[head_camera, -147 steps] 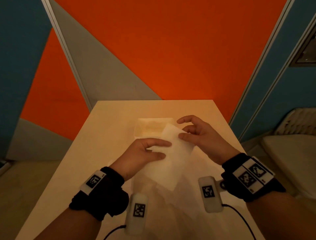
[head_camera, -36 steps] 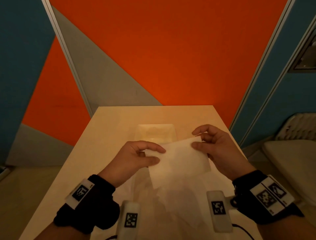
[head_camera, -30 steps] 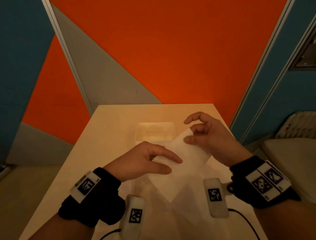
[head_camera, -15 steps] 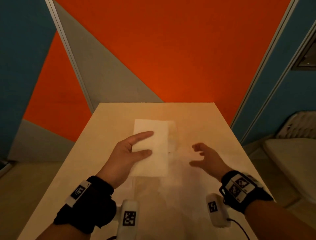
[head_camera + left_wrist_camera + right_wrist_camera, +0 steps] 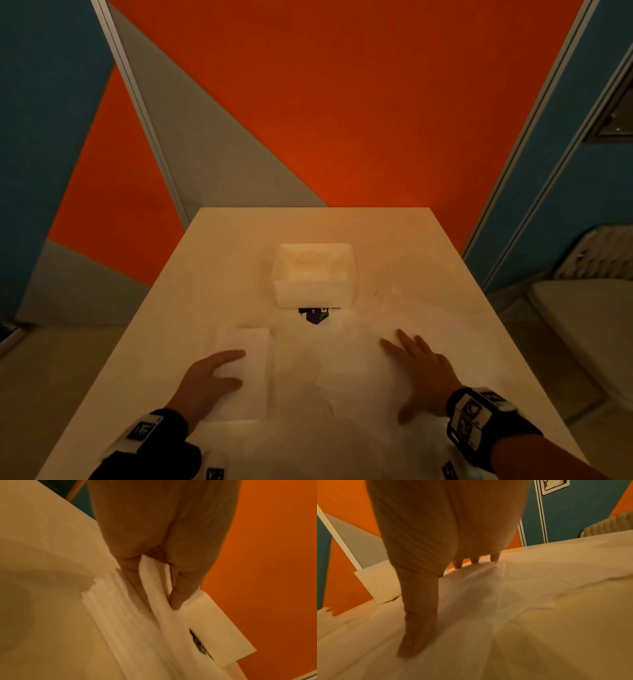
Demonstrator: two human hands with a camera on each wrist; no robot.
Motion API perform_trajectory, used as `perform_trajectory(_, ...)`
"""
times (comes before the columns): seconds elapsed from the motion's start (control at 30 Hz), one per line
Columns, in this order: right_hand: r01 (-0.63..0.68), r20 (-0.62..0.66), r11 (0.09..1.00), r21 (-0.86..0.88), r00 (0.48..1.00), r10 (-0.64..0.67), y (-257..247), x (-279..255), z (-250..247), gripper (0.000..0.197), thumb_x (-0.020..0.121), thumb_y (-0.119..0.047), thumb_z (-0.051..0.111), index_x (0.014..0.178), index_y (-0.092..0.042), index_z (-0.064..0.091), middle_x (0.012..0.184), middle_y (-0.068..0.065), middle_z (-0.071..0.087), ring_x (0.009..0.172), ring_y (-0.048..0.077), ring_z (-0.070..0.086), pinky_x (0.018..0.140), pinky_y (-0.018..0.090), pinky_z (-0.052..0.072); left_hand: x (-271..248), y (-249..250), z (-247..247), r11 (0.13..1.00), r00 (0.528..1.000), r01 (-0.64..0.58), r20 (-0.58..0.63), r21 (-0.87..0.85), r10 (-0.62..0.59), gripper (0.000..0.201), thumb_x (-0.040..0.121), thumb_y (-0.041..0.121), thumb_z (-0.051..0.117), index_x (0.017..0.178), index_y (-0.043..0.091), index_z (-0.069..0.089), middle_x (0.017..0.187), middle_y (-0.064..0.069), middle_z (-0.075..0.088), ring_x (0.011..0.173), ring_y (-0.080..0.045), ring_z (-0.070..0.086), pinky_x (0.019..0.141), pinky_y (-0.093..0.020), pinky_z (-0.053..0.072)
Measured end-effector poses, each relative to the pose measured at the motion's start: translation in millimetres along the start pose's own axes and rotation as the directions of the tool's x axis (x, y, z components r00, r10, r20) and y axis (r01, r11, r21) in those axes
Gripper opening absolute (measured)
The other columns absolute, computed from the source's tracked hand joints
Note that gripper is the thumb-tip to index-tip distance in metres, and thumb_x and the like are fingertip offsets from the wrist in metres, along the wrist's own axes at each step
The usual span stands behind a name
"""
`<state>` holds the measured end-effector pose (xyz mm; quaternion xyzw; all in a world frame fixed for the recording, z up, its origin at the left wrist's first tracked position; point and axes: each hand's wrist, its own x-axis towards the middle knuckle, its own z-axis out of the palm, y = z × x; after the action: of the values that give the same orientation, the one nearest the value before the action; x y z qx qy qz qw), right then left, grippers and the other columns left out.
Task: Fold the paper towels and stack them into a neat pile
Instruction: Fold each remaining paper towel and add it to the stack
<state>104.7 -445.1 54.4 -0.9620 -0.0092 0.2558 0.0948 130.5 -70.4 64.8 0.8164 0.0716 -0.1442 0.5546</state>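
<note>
On the left of the pale wooden table [image 5: 239,240], a folded white paper towel, a flat narrow rectangle [image 5: 251,346], lies near the front edge. The left hand [image 5: 209,380] rests flat on its near part, fingers straight and a little spread, pressing down rather than gripping; in the left wrist view the fingertips [image 5: 178,599] sit on the soft white sheet, which is streaked by blur.

Further back, at the middle of the table, stands a white translucent plastic box, rectangular and open-topped [image 5: 313,274] (what it holds cannot be made out). A small dark scrap with a green mark [image 5: 313,315] shows just at its near edge.

To the right, a loose unfolded white paper towel [image 5: 342,370] is spread over the table's near middle and right. The right hand [image 5: 421,373] lies open on it, fingers wide apart and flat, holding nothing; the right wrist view shows its thumb and fingertips [image 5: 494,557] touching the sheet.
</note>
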Motion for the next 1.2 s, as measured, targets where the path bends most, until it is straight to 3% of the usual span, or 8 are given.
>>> perform_trajectory(0.13,0.041,0.019,0.999,-0.008,0.999,-0.041,7,-4,4,0.119,0.066,-0.054,0.078,0.146,-0.049,-0.01,0.157,-0.008,-0.025,0.146,0.027,-0.019,0.117,0.053,-0.001,6,-6,-4,0.99,1.0,-0.018,-0.003,0.138,0.019,0.048,0.06,0.014,0.084,0.097,0.037,0.064,0.12,-0.001,0.06,0.111,-0.017,0.051,0.093,-0.026,0.037)
perform_trajectory(0.53,0.131,-0.112,0.985,-0.115,0.983,-0.144,-4,-23,8,0.061,0.098,-0.04,0.044,0.145,-0.055,0.007,0.159,-0.015,-0.014,0.148,0.019,-0.011,0.118,0.047,-0.001,16,-3,-1,0.929,0.993,-0.115,0.01,0.352,0.119,0.055,0.072,0.003,0.077,0.108,0.039,0.056,0.137,-0.006,0.049,0.12,-0.02,0.046,0.103,-0.027,0.034)
perform_trajectory(0.7,0.185,-0.149,0.97,-0.155,0.967,-0.208,-17,-25,6,0.049,0.097,-0.043,0.026,0.145,-0.048,0.023,0.159,-0.015,0.006,0.149,0.018,0.004,0.117,0.048,0.004,8,5,12,0.563,0.969,-0.166,0.028,0.809,0.245,0.066,0.078,0.033,0.07,0.137,0.039,0.042,0.159,0.0,-0.004,0.142,-0.029,0.009,0.115,-0.035,0.023)
perform_trajectory(0.8,0.173,-0.205,0.966,-0.193,0.955,-0.212,-21,-21,3,0.05,0.095,-0.055,0.019,0.142,-0.045,0.034,0.155,-0.015,0.028,0.145,0.016,0.023,0.116,0.046,0.015,2,11,21,0.417,0.951,-0.257,0.15,0.872,0.271,0.068,0.087,0.028,0.053,0.147,0.037,0.023,0.157,0.004,-0.017,0.146,-0.025,-0.007,0.118,-0.033,0.013)
perform_trajectory(0.93,0.113,-0.196,0.994,0.002,0.974,-0.11,-25,-17,-6,0.136,0.04,-0.086,-0.036,0.138,-0.039,0.045,0.147,-0.016,0.041,0.136,0.008,0.038,0.112,0.026,0.024,2,6,27,0.396,0.953,-0.303,0.262,0.867,0.154,0.067,0.096,0.021,0.038,0.151,0.024,0.0,0.159,0.0,-0.012,0.148,-0.02,-0.002,0.118,-0.026,0.007)
perform_trajectory(1.0,0.099,-0.26,0.976,0.194,0.965,-0.046,-28,-21,-16,0.117,0.058,-0.088,-0.016,0.127,-0.03,0.058,0.129,-0.01,0.06,0.118,0.012,0.055,0.101,0.023,0.038,2,6,27,0.386,0.951,-0.309,0.27,0.869,0.154,0.067,0.097,0.021,0.037,0.151,0.023,-0.001,0.16,-0.002,-0.008,0.148,-0.02,0.001,0.118,-0.026,0.008)
perform_trajectory(1.1,0.14,-0.371,0.919,0.369,0.929,0.008,-36,-24,-38,0.041,0.098,-0.048,0.037,0.082,-0.02,0.063,0.077,-0.005,0.063,0.071,0.01,0.059,0.069,0.023,0.044,4,13,25,0.402,0.95,-0.313,0.276,0.861,0.149,0.066,0.097,0.025,0.04,0.151,0.026,0.002,0.16,-0.001,-0.004,0.148,-0.02,0.001,0.118,-0.026,0.007)
perform_trajectory(1.2,0.189,-0.401,0.752,0.632,0.909,0.109,-49,-31,-65,0.036,0.098,-0.028,0.051,0.075,-0.005,0.065,0.069,0.005,0.063,0.063,0.019,0.059,0.062,0.022,0.045,5,30,27,0.64,0.947,-0.316,0.272,0.701,0.17,0.058,0.095,0.035,0.047,0.145,0.035,0.019,0.157,0.002,0.019,0.144,-0.016,0.019,0.116,-0.024,0.015)
